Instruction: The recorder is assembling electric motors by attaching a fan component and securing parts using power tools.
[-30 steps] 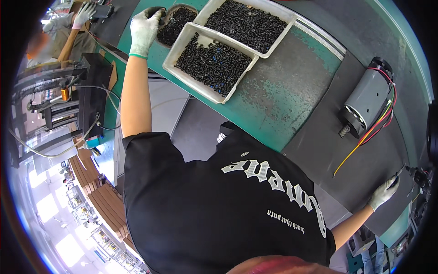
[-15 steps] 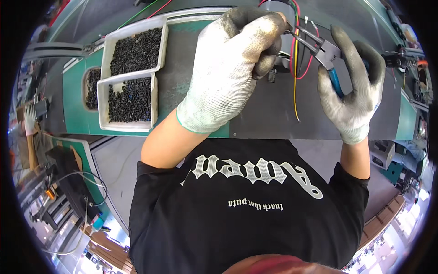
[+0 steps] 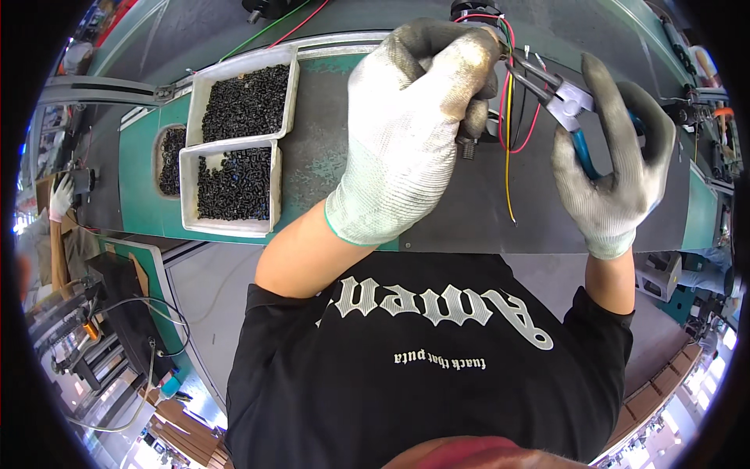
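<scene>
My left hand (image 3: 414,125), in a white glove with dirty grey fingers, is raised over the bench with thumb and fingers pinched together. What it pinches is too small and hidden to name. In my right hand (image 3: 613,168), gloved too, are pliers (image 3: 571,102) with slim jaws and blue handles. Their jaws are parted, and the tips point at my left fingertips. Behind my left hand stands a dark cylindrical part (image 3: 475,9), mostly covered. Red, green, black and yellow wires (image 3: 510,176) hang beside it. A small coiled or threaded metal piece (image 3: 469,148) shows below my left fingers.
Two white trays (image 3: 279,184) of small black parts stand on the left of the bench (image 3: 320,172). More black parts fill a recess (image 3: 172,160) beside them. A metal bar (image 3: 101,91) reaches in from the left. Another person's gloved hand (image 3: 61,197) is at far left.
The view has shifted, so the bench and trays sit slightly lower and further right. The pliers' tips still lie close to my left fingertips. Both hands keep their grips.
</scene>
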{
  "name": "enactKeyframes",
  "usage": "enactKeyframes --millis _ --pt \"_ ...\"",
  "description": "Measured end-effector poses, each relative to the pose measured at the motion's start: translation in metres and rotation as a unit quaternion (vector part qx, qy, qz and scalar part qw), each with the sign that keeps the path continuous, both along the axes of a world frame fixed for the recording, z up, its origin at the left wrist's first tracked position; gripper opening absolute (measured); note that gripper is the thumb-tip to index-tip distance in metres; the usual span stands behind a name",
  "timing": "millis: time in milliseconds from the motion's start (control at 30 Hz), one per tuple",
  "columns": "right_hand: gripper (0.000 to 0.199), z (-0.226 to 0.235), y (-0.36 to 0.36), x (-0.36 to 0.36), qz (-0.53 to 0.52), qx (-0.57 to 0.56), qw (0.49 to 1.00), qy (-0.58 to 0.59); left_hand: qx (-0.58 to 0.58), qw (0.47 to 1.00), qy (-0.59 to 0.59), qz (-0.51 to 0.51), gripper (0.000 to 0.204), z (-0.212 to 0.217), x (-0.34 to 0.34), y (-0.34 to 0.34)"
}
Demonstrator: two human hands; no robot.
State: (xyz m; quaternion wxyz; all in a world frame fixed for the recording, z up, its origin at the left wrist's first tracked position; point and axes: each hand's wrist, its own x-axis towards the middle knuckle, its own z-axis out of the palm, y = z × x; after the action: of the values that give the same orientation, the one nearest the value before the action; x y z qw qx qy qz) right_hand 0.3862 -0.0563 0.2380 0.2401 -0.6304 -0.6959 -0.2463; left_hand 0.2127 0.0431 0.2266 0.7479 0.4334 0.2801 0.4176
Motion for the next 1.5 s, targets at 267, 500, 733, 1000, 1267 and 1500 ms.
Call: enactKeyframes --millis 267,500,733,1000,1267,1500 --pt "0.050 -0.002 0.002 -0.004 0.002 0.005 1.000 -0.007 0.015 1.000 -0.023 0.002 0.026 -0.015 0.008 0.000" --pt "0.051 -0.004 0.003 -0.001 0.000 0.016 1.000 0.003 -0.018 0.999 -0.036 0.009 0.017 -0.019 0.013 -0.002" --pt "0.048 -0.015 0.005 0.011 -0.026 -0.012 1.000 0.005 -0.016 1.000 -0.004 -0.020 0.031 -0.018 0.020 0.004" --pt "0.047 -0.022 0.018 0.016 -0.039 0.048 0.997 0.047 -0.008 1.000 -0.026 -0.016 0.015 -0.015 0.044 0.017" --pt "0.051 -0.013 0.018 0.015 -0.041 0.082 0.996 0.012 -0.081 0.993 -0.082 -0.013 0.014 -0.008 0.044 0.015" --pt "0.049 -0.021 0.029 0.024 -0.017 0.043 0.998 0.036 -0.041 0.998 -0.054 0.014 0.016 -0.020 0.048 0.018"
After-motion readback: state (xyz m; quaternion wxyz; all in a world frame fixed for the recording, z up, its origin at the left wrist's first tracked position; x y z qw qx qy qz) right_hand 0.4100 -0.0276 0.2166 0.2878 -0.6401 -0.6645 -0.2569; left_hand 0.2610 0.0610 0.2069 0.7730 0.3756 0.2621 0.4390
